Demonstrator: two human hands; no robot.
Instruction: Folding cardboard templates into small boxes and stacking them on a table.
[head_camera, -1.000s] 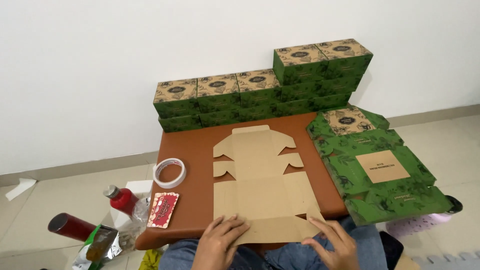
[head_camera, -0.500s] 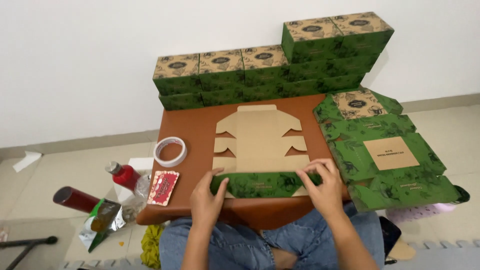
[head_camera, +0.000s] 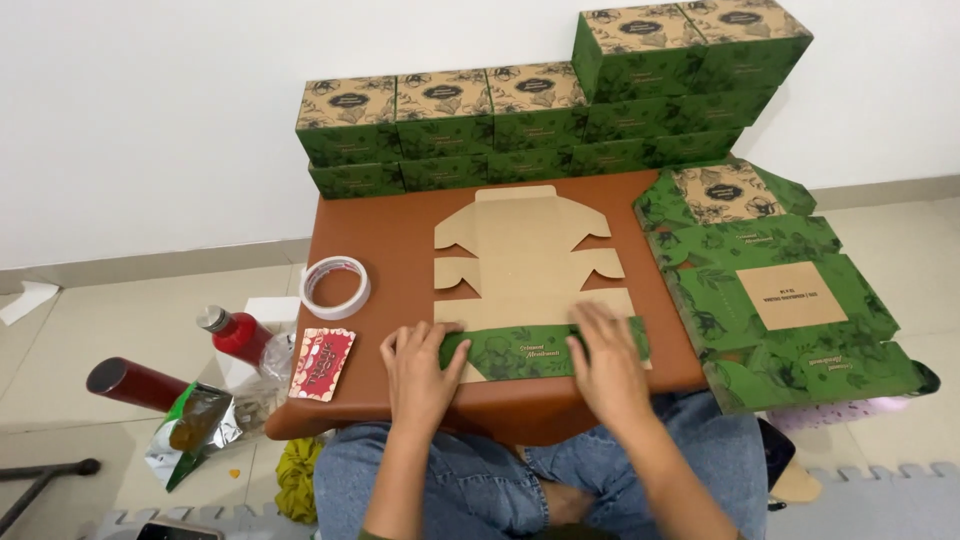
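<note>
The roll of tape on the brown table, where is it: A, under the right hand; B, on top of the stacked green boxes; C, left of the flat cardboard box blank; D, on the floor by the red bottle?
C: the roll of tape lies on the table left of the flat cardboard box blank, clear of both hands.

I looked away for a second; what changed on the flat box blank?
Both hands, left hand and right hand, folded the near flap of the cardboard blank up and over, green side showing, and press it flat. Tape roll and stacked boxes stayed put.
</note>
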